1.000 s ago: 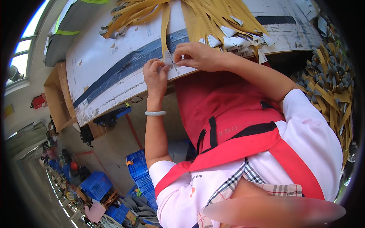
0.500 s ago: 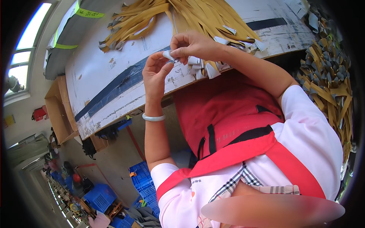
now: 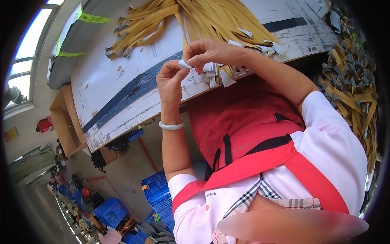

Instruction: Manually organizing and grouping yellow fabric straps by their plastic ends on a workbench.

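Note:
Over the worktable's near edge, my left hand (image 3: 170,79) and my right hand (image 3: 208,53) meet, both pinching a small pale grey-white tab (image 3: 184,64). It is curled between thumbs and fingertips, and it looks like the end of a strip, though the fingers partly cover it. Just beyond and beside my right hand spreads a bundle of long mustard-coloured strips (image 3: 211,22). White and grey ends (image 3: 227,78) of such strips hang at the table edge below my right wrist. A pale bangle (image 3: 171,126) circles my left wrist.
Dark bands (image 3: 122,99) lie across the white worktable (image 3: 97,77). At right hangs a thick heap of mustard strips with grey ends (image 3: 353,81). An open cardboard box (image 3: 65,122) adjoins the table's left end; blue crates (image 3: 158,195) stand on the floor below.
Both hands have shifted slightly right and down with the pale tab still pinched between them. My right fingers have moved down along the tab.

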### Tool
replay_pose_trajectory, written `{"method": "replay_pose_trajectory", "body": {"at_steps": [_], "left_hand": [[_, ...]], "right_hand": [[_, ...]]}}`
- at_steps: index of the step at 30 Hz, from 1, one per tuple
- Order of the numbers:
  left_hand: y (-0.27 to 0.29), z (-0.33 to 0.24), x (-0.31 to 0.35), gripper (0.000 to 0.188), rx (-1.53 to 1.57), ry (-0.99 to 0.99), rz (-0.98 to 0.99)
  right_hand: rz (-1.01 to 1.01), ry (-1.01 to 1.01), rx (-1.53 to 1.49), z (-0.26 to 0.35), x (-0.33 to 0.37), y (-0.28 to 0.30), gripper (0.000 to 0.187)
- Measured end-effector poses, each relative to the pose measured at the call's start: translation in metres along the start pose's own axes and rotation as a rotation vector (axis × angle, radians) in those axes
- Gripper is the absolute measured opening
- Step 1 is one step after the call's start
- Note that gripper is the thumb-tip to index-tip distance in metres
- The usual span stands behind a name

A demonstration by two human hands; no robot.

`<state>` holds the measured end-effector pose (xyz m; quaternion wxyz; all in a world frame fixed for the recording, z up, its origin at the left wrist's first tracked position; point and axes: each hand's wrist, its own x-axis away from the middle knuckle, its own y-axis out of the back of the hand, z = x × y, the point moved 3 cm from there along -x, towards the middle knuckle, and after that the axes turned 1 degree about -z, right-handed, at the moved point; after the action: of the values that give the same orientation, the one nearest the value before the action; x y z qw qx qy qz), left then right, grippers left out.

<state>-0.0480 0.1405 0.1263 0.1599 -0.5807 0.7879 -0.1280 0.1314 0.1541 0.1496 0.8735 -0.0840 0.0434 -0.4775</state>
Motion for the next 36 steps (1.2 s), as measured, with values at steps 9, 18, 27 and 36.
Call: {"method": "replay_pose_trajectory", "body": {"at_steps": [9,18,27,36], "left_hand": [[-0.015,-0.002,0.004,0.012,-0.3,-0.077,-0.123],[-0.015,-0.012,0.011,0.014,-0.206,0.04,-0.027],[-0.014,-0.005,0.025,0.009,-0.655,-0.279,-0.019],[0.106,-0.089,0.017,0.025,-0.602,-0.424,-0.793]], "right_hand": [[-0.015,-0.063,0.06,-0.006,-0.001,0.0,0.021],[-0.129,0.351,0.208,-0.016,0.008,0.002,0.012],[-0.202,0.02,0.274,-0.004,0.029,-0.012,0.024],[-0.5,0.166,0.359,0.025,0.052,0.078,0.031]]}}
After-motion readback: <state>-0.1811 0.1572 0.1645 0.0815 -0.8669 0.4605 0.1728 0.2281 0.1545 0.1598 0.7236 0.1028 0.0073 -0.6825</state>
